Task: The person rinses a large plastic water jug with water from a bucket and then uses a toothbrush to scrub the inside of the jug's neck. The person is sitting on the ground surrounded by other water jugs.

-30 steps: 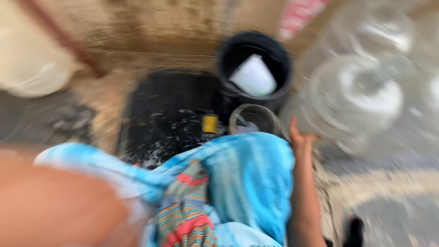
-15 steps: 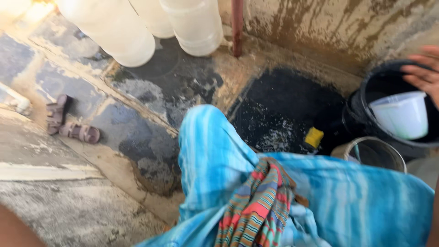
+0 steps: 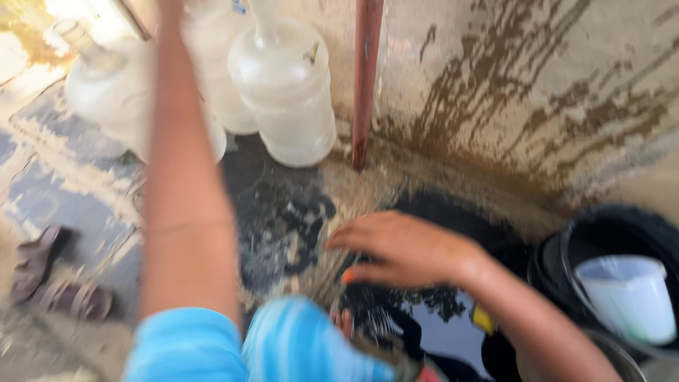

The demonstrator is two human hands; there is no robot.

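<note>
Stained plaster wall (image 3: 537, 92) fills the back of the view, streaked brown, with a red pipe (image 3: 366, 78) running down it to the wet stone floor (image 3: 64, 177). Below the wall lies a dark, water-filled basin (image 3: 438, 318) set into the ground, its surface reflecting light.

Against the wall stand big clear plastic water jugs (image 3: 286, 92) — the nearest upright just left of the pipe, others crowding behind it. The person's left arm stretches up towards them, but the left hand (image 3: 168, 8) runs off the top of the view, so I cannot tell whether it grips anything. Judging by their look, these jugs are light if empty, stiff-walled and slick when wet; the narrow neck looks the surest place to take hold.

At the right sits a black bucket (image 3: 622, 233) with a pale plastic jug (image 3: 626, 297) standing inside it, and a smaller metal pot's rim shows just below.

The right hand (image 3: 407, 247) hovers low over the basin's edge, palm down, fingers loosely spread and holding nothing — water seems to fall from them.

Blue cloth (image 3: 283, 346) covers the person's lap at the bottom. A pair of sandals (image 3: 49, 276) lies on the floor at far left, well apart from everything.
</note>
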